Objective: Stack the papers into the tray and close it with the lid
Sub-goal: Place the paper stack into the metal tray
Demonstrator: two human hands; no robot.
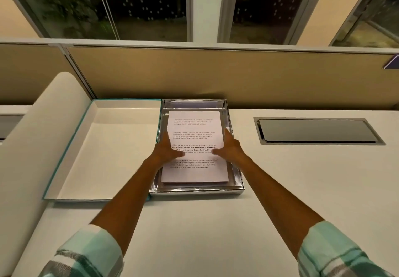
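both hands lie flat and spread, nothing clenched: the left hand and right hand press the papers inside the silver tray on the desk. the lid rests upturned just beside the tray's left wall.

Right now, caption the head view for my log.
Both hands, left hand and right hand, press papers into silver tray; lid lies open alongside.
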